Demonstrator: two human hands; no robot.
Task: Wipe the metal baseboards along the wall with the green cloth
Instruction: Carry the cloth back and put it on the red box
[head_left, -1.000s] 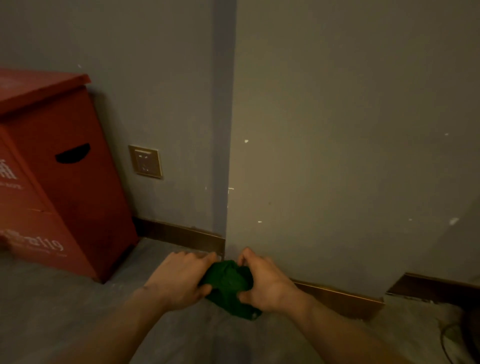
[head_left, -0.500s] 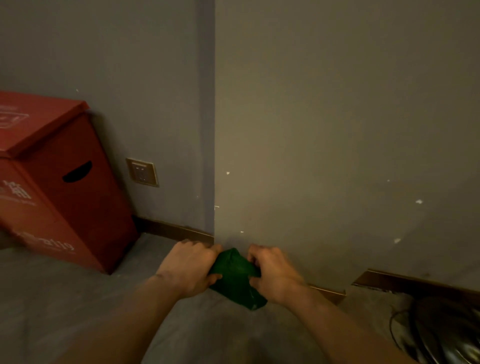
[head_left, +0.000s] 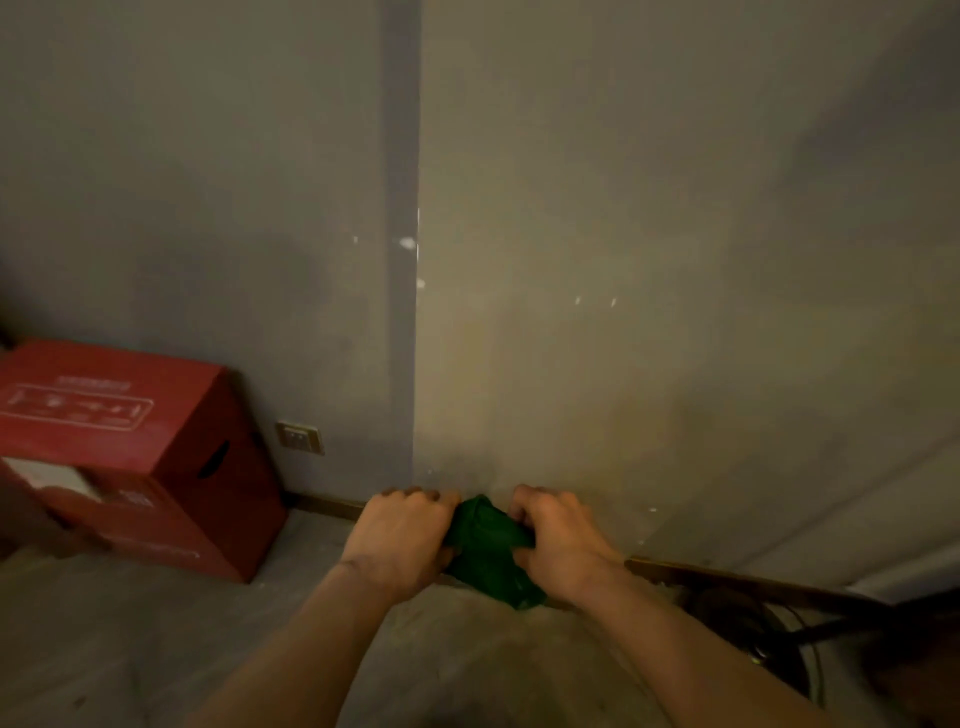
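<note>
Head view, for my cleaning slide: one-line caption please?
Both hands, left hand and right hand, clutch a bunched green cloth at the wall corner's baseboard.

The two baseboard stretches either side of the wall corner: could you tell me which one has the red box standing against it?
The left baseboard, running from the corner toward the red box; the right one leads toward dark cables.

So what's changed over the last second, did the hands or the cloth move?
Mostly the view: it tipped upward, so the red box and wall outlet now sit lower in frame. The left hand and right hand still grip the bunched green cloth at the wall corner, by the baseboard. Nothing released.
</note>
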